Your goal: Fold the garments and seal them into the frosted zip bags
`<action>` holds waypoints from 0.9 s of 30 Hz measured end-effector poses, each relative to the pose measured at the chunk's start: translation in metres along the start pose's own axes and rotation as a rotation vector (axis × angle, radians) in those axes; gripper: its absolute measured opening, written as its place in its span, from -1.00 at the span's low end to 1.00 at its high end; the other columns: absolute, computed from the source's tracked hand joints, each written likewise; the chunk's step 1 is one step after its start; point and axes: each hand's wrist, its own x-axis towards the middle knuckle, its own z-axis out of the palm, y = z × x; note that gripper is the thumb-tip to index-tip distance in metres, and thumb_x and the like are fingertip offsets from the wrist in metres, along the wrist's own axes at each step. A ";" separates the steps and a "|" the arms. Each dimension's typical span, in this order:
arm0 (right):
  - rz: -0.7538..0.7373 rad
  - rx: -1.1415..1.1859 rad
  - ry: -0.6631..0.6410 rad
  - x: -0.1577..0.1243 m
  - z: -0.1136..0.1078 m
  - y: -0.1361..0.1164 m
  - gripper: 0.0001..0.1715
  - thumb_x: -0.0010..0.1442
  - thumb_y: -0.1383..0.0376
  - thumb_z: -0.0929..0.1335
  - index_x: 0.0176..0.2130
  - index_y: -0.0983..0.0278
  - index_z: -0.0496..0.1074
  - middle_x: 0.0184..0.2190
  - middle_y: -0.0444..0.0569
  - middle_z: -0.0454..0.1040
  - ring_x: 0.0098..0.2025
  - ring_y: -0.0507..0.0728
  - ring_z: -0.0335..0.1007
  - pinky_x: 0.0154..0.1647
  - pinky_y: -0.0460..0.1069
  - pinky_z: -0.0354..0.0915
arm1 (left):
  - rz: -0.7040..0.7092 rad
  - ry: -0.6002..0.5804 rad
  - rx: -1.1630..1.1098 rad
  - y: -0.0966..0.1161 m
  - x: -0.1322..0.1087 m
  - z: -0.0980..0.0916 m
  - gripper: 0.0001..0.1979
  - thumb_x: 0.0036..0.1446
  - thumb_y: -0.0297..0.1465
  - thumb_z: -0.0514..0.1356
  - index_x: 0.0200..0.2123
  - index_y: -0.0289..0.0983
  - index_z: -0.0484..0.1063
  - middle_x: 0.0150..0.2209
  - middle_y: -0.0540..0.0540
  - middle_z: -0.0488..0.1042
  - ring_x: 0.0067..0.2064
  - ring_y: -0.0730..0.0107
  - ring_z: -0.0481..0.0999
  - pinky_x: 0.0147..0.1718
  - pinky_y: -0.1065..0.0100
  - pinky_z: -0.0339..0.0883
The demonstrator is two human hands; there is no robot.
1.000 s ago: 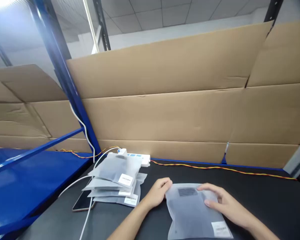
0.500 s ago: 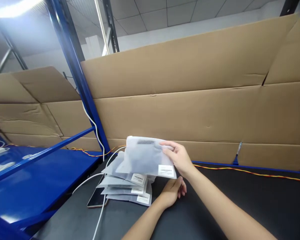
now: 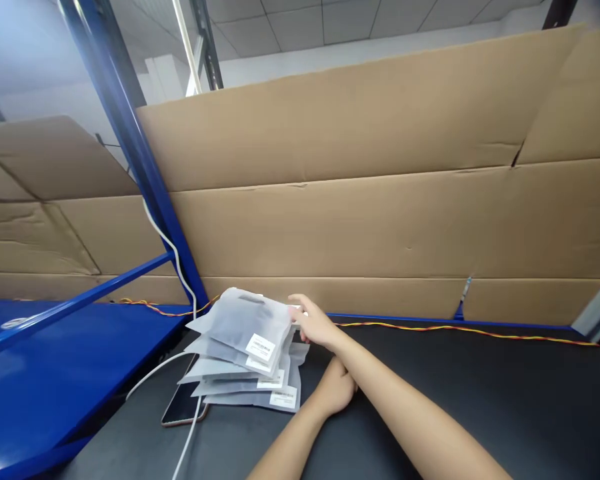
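A loose stack of frosted plastic bags (image 3: 250,367) with white barcode labels lies on the black tabletop. The top bag (image 3: 250,323) rests tilted on the others, its label toward the lower right. At its right edge is my right hand (image 3: 313,325), fingertips touching or just beside the edge, with index finger and thumb apart. My left hand (image 3: 336,388) rests on the tabletop right of the stack, below my right wrist; its fingers are curled in, partly hidden, with nothing visible in them. A phone (image 3: 183,403) lies partly beneath the stack's left side.
A white cable (image 3: 187,437) runs beside the stack and over the phone. Tall cardboard (image 3: 355,227) stands behind the black tabletop (image 3: 455,400), with a yellow-red wire (image 3: 415,327) along its base. At the left are a blue post (image 3: 153,180) and blue shelf (image 3: 80,360).
The top bag, held up by my right hand before, has come down and left onto the stack. My right hand moved left and its fingers spread. The view has shifted slightly.
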 end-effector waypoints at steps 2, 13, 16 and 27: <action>-0.036 -0.089 0.139 -0.017 -0.022 0.007 -0.58 0.36 0.08 0.19 0.11 0.19 0.28 -0.22 -0.02 0.42 -0.22 0.14 0.41 -0.19 0.05 0.36 | 0.059 0.063 0.053 0.002 0.000 0.001 -0.69 0.23 -0.42 0.07 0.02 -0.30 0.39 0.11 -0.24 0.43 0.17 -0.03 0.32 0.15 0.04 0.17; 0.049 -0.773 0.184 -0.209 -0.185 0.105 -0.56 0.36 0.13 0.20 0.12 0.18 0.41 0.24 0.07 0.32 0.29 0.29 0.18 0.31 0.25 0.10 | 0.209 -0.144 0.853 0.004 0.008 0.009 -0.50 0.31 -0.15 0.08 0.29 0.02 0.19 0.39 -0.02 0.06 0.40 -0.03 -0.02 0.34 -0.13 -0.17; 0.087 -0.835 0.064 -0.216 -0.198 0.104 -0.44 0.37 0.10 0.16 0.28 0.14 0.25 0.36 -0.01 0.14 0.39 0.24 -0.01 0.40 0.23 -0.05 | 0.236 -0.182 0.885 0.005 0.029 0.017 -0.49 0.34 -0.11 0.04 0.32 0.05 0.14 0.40 -0.01 0.04 0.41 0.01 -0.03 0.34 -0.13 -0.17; 0.060 -0.833 -0.024 -0.170 -0.212 0.101 -0.36 0.35 0.07 0.18 0.32 0.21 0.17 0.39 0.02 0.06 0.42 0.22 -0.10 0.43 0.20 -0.16 | 0.299 -0.180 0.965 -0.007 0.075 0.023 -0.52 0.35 -0.10 0.02 0.31 0.07 0.16 0.39 0.01 0.08 0.39 0.07 0.06 0.34 -0.10 -0.10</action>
